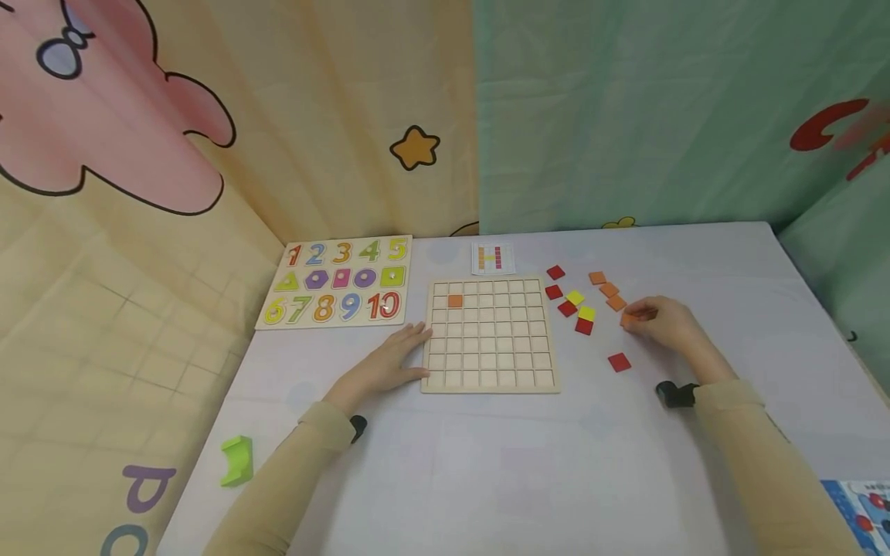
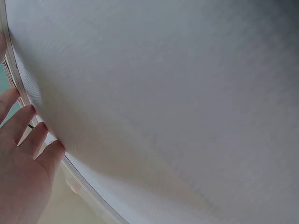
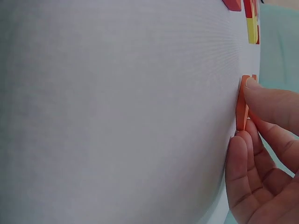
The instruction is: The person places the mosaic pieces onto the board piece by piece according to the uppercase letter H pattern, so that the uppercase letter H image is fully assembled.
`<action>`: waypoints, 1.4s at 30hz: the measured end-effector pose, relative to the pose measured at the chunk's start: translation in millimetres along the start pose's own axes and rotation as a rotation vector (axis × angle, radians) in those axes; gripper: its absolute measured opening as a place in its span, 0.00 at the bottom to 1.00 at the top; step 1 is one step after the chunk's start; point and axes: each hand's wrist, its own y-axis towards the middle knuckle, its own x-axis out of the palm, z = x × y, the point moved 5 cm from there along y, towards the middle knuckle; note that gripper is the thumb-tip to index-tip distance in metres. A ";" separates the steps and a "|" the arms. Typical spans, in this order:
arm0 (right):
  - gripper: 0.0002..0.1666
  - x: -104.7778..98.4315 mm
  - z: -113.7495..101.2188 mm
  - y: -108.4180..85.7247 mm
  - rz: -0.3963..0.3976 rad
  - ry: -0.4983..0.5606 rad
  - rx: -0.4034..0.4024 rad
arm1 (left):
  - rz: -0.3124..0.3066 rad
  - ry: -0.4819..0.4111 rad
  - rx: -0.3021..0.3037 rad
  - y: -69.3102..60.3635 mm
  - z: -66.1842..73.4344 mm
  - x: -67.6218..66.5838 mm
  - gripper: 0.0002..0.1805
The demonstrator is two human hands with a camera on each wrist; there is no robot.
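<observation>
The right wrist view shows me the right hand pinching an orange tile, but only the head view places it right of the grid board, whose left edge the left hand, fingers spread, touches.

1. The right hand hides part of the orange tile it pinches; the right wrist view likewise has one end covered.
2. In that same view, a red tile is cut off by the top edge.
3. The left hand runs out of its own wrist view at the left, where only a sliver of the grid board shows.
4. On the far card, the coloured marks are too small to count.
5. A blue printed item, near right, is cut off; its lettering is unreadable.
6. Both sleeves leave the head view at the near edge.
</observation>
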 end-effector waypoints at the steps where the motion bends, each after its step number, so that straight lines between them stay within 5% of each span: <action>1: 0.25 0.4 -0.1 0.1 0.001 -0.003 0.003 | 0.001 -0.002 0.000 -0.4 0.1 0.3 0.44; 16: 0.26 1.7 -0.7 -6.2 0.015 0.016 0.088 | -0.003 0.000 -0.002 -1.6 2.4 -1.5 0.43; 24: 0.26 2.4 -6.4 -4.6 -0.003 0.013 0.035 | -0.009 -0.008 -0.004 -2.7 3.9 -2.0 0.43; 33: 0.26 14.5 -64.7 5.7 -0.056 0.150 -0.053 | 0.000 0.004 0.011 -1.2 5.0 -1.8 0.43; 42: 0.20 47.0 -127.4 26.0 -0.066 0.217 -0.149 | -0.010 -0.007 -0.012 -1.1 3.8 -1.4 0.43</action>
